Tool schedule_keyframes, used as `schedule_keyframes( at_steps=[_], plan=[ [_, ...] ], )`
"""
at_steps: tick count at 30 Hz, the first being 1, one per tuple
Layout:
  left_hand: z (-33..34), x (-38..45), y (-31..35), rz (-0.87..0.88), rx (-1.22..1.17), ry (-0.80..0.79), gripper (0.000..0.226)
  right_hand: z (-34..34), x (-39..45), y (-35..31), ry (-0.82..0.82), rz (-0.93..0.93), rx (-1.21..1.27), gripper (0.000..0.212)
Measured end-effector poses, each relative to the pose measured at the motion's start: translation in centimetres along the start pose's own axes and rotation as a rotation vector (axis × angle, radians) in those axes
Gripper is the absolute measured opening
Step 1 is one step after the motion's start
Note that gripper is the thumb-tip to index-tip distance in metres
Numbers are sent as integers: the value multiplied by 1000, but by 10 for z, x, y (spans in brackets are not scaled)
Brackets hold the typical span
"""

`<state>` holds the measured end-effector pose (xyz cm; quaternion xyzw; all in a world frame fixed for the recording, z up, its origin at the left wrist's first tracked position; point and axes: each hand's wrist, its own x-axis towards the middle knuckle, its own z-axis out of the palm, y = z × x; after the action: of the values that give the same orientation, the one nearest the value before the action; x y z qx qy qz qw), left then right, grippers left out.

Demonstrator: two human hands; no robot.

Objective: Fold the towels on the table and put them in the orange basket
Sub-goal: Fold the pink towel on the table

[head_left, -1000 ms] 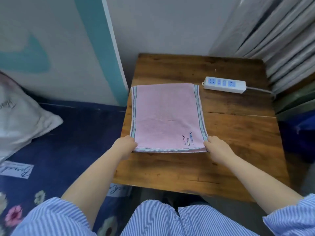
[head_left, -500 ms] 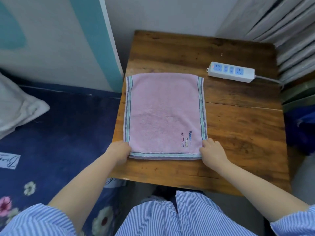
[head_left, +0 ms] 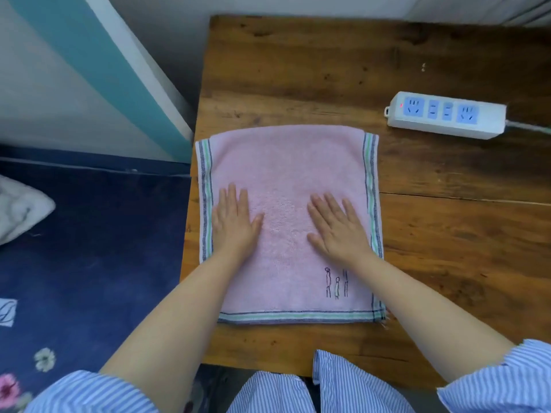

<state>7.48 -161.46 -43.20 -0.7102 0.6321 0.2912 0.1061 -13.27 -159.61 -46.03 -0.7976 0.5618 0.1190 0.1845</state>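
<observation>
Both grips released: left hand point(head_left: 234, 225), right hand point(head_left: 338, 231) flat on folded towel point(head_left: 286, 174). Risk: uneven pressing shifts layers, skews next fold.

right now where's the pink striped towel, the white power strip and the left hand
pink striped towel point(head_left: 286, 162), head view, bare upper middle of the cloth
white power strip point(head_left: 446, 114), head view, top face
left hand point(head_left: 234, 223), head view, back of the hand

Wooden table against a pale wall

A dark-stained wooden table point(head_left: 328, 70) is set against a grey-white wall point(head_left: 167, 22); a teal-and-white panel point(head_left: 98, 64) is leaned at the left, and a navy floral rug point(head_left: 89, 263) is spread over the floor beside it.
</observation>
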Motion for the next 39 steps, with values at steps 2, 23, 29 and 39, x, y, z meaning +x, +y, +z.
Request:
schedule_keyframes(
  at_steps=[2,23,29,39],
  plan=[
    [2,6,-15,7,72,-29,66,-6,-1,28,36,79,-39,70],
    [-51,108,-25,106,95,155,62,-70,107,58,15,124,51,76],
    [-64,115,-40,141,103,119,61,-87,95,93,-90,150,30,66],
    [-103,128,-21,115,32,68,6,-145,115,94,-305,186,123,17]
  ],
)
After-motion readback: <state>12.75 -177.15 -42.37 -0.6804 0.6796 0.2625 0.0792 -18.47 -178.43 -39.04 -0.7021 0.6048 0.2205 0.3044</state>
